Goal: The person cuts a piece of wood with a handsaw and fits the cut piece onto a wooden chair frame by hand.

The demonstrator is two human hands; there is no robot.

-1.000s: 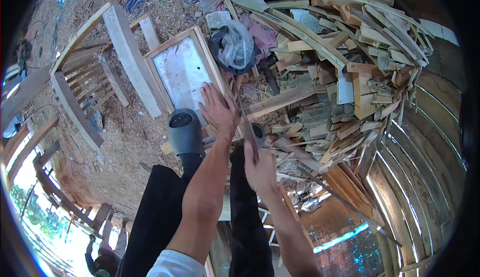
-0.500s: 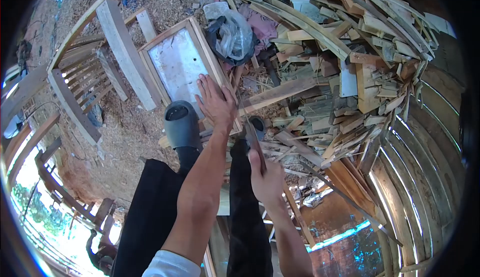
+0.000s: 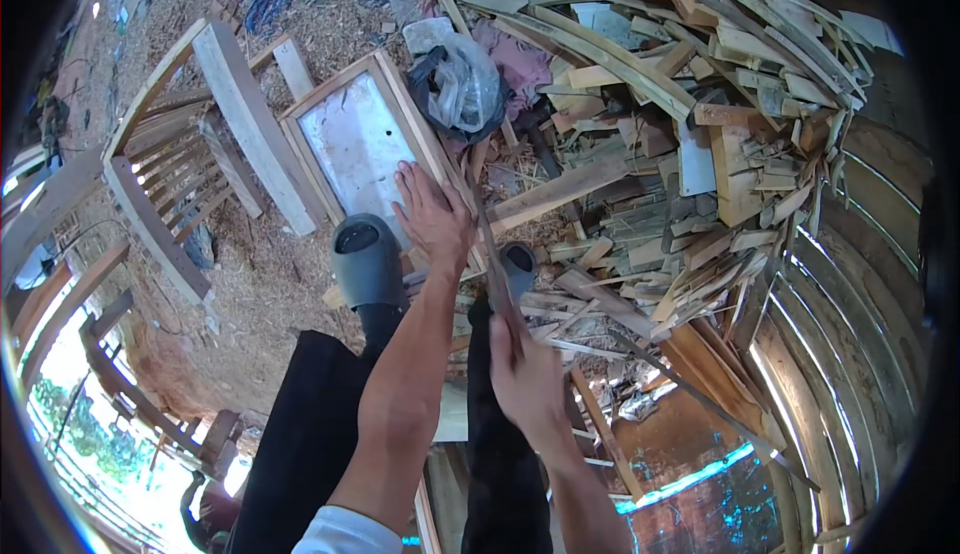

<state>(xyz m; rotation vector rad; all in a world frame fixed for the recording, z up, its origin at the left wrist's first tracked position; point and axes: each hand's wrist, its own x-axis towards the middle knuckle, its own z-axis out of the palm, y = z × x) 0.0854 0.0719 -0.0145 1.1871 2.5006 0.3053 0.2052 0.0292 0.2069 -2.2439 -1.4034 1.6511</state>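
My left hand [image 3: 436, 216] lies with its fingers spread on the lower right part of a wooden frame [image 3: 405, 104] that holds a stained white panel [image 3: 350, 144]. My right hand [image 3: 524, 374] is wrapped round the handle of a long, thin tool [image 3: 490, 259], which looks like a saw. Its narrow blade runs up along the frame's right side, close beside my left hand. Where the blade meets the wood is too blurred to tell. One grey shoe [image 3: 367, 264] is just below the frame, and the other [image 3: 518, 266] is right of the blade.
A large pile of wood offcuts [image 3: 690, 244] fills the right side. Slatted wooden furniture [image 3: 240, 104] stands at the left on shavings. A black bag with clear plastic [image 3: 462, 89] lies beyond the frame. Part of another person [image 3: 212, 514] shows at the lower left.
My right hand and the tool have shifted slightly, down from the frame compared with half a second ago. My left hand stays on the frame. The view has moved a little.
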